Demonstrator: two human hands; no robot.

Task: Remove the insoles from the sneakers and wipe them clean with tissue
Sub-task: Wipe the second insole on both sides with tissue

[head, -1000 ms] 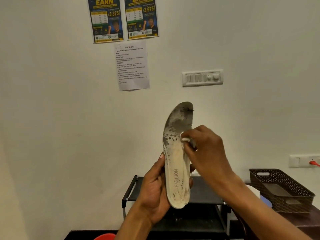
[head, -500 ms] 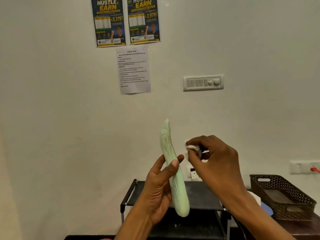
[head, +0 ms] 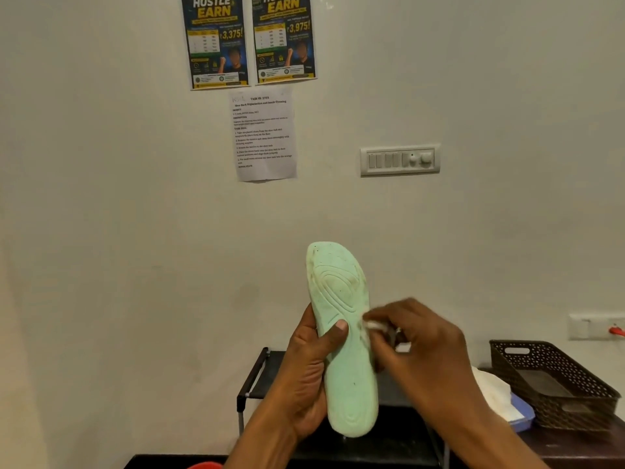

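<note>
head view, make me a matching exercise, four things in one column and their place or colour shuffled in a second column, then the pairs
Things
1. insole
2. tissue
3. basket
4. switch panel

Descriptions
A. white, pinched by the right hand
B. brown, at the far right
C. pale green, held upright by the left hand
D. on the wall, right of the printed sheet

Pairs: 1-C, 2-A, 3-B, 4-D

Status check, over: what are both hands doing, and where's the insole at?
Left hand gripping insole upright, green underside to camera. Right hand pinching tissue against its right edge. Nothing blocking the wipe.
</note>
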